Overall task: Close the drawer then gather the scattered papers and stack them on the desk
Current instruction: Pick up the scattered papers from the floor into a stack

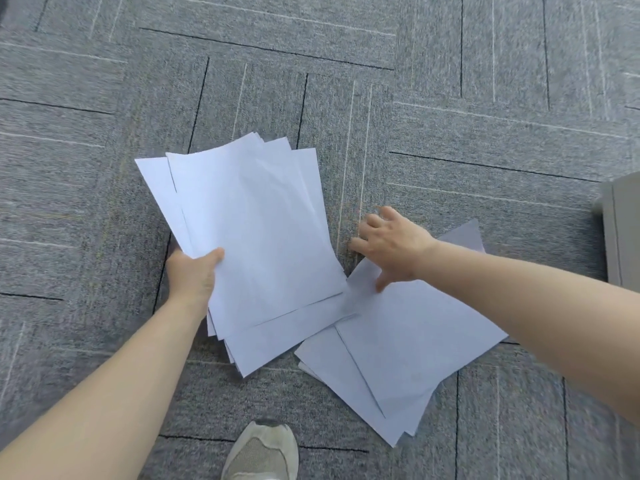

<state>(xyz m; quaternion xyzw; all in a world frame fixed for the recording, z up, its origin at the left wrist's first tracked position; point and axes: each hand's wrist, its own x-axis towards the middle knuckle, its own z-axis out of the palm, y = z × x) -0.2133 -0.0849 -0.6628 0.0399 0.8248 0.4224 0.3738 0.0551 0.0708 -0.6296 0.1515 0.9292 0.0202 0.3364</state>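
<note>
My left hand (194, 275) grips a fanned bundle of several white sheets (252, 230) by its left edge, held above the grey carpet. To the right, more white sheets (398, 344) lie overlapping on the floor. My right hand (391, 245) hovers over their upper corner with fingers spread and the thumb touching the top sheet; it holds nothing. No desk surface or drawer front can be made out in this view.
Grey carpet tiles (346, 81) with dark and pale stripes cover the floor. A grey cabinet corner (621, 230) stands at the right edge. A beige shoe (261, 452) shows at the bottom centre, just below the papers.
</note>
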